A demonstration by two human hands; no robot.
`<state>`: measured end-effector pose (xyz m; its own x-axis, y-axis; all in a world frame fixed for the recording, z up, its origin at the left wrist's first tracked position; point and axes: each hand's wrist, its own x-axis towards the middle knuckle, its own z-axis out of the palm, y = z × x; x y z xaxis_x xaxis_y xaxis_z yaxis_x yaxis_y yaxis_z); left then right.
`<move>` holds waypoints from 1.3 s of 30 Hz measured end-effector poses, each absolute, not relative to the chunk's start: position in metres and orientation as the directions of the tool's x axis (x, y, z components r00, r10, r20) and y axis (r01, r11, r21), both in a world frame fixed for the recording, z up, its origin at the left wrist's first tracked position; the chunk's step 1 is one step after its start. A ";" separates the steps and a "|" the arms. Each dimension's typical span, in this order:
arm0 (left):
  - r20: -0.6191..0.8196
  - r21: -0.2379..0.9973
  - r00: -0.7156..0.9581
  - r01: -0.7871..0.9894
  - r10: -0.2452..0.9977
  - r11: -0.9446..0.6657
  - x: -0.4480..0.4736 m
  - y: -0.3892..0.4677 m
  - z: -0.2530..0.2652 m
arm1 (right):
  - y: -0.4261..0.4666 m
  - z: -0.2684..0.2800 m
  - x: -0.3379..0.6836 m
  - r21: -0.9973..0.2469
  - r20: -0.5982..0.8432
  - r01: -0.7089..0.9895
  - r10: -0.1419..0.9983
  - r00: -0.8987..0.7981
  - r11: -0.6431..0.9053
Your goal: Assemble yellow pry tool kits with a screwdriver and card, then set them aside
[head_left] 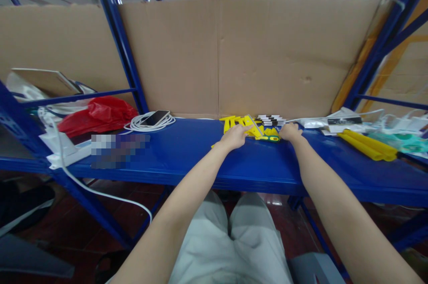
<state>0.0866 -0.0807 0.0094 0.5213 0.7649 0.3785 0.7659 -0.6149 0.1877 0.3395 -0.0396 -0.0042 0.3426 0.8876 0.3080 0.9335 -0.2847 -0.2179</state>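
Observation:
My left hand is closed on a flat yellow scraper with a pale strip along one edge, its index finger stretched onto the tool. To the right, my right hand rests at the blue shelf with its fingers curled, and whatever they hold is hidden. Between the hands lies a yellow-and-green handled tool among other yellow pieces. Several yellow handled tools are lined up behind my left hand. Beyond my right hand sits a group of small white-and-black pieces, too small to name.
Cardboard backs the blue shelf. At left are a phone on a coiled white cable and a red plastic bag. Yellow rolls and packets lie at right. Blue posts stand at both sides.

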 end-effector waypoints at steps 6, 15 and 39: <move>0.399 0.117 0.494 0.808 0.772 -0.577 0.086 -0.084 0.013 | -0.043 0.018 0.310 -0.479 0.461 0.868 0.879 0.123 0.129; 0.435 0.099 0.425 0.854 0.794 -0.511 0.084 -0.082 0.012 | -0.051 0.020 0.266 -0.544 0.574 0.674 0.807 -0.135 0.500; 0.429 0.111 0.398 0.867 0.811 -0.485 0.084 -0.082 0.013 | -0.047 0.012 0.254 -0.463 0.599 0.733 0.786 -0.155 0.498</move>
<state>0.0837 -0.0819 0.0133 0.3984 0.8107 0.4290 0.8673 -0.4852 0.1114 0.2536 -0.0470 0.0122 -0.1553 0.7858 0.5987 0.7334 0.4978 -0.4630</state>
